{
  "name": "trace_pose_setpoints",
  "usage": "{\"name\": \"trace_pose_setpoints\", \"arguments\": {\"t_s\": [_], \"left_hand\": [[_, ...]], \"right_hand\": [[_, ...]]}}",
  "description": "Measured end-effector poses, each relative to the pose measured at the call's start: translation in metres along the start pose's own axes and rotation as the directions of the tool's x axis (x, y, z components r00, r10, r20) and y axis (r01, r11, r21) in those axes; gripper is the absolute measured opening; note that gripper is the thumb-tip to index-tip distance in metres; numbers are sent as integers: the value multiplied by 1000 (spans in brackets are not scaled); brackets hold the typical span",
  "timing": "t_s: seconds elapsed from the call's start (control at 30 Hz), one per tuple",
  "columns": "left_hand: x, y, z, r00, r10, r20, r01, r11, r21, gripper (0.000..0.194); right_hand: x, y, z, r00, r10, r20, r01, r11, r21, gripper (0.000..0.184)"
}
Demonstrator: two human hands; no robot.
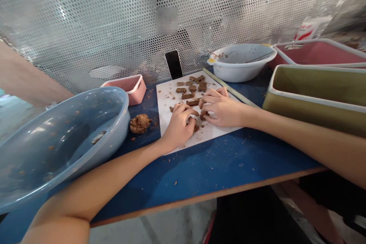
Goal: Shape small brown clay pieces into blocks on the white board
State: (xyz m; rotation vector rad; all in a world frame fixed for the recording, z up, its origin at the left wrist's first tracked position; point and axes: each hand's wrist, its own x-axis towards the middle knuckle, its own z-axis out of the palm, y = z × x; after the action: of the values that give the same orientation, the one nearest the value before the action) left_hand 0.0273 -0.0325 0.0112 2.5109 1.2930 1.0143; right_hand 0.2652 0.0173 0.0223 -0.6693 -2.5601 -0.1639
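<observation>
Both hands are low over a white sheet point(168, 137) that carries several brown, clay-like pieces, some of them bone-shaped point(192, 88). My left hand point(180, 125) has curled fingers, with a brown clay lump point(196, 127) showing beside its thumb. Opposite it, my right hand point(223, 109) bends its fingers down around a small brown piece point(203, 117), most of which is hidden. A longer brown bar point(193, 102) lies just beyond the fingertips. Crumbs are scattered over the sheet. To the left of the sheet, a big rough brown clump point(140, 123) rests on the blue table.
A large blue basin point(114, 152) stands at left, with a small pink bin point(137, 90) behind it. A phone point(174, 64) leans against the perforated metal screen point(128, 19). A pale stick point(228, 87), a white basin point(243, 70), an olive bin point(300, 105) and a red bin point(320, 51) are at right.
</observation>
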Motion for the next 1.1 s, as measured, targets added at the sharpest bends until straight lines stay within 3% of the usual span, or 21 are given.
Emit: {"name": "trace_pose_setpoints", "arguments": {"t_s": [1.1], "left_hand": [[1,0,-1,1000,2,9,-2,1000,-4,29]], "right_hand": [[-1,2,2,1000,-10,16,9,1000,17,15]]}}
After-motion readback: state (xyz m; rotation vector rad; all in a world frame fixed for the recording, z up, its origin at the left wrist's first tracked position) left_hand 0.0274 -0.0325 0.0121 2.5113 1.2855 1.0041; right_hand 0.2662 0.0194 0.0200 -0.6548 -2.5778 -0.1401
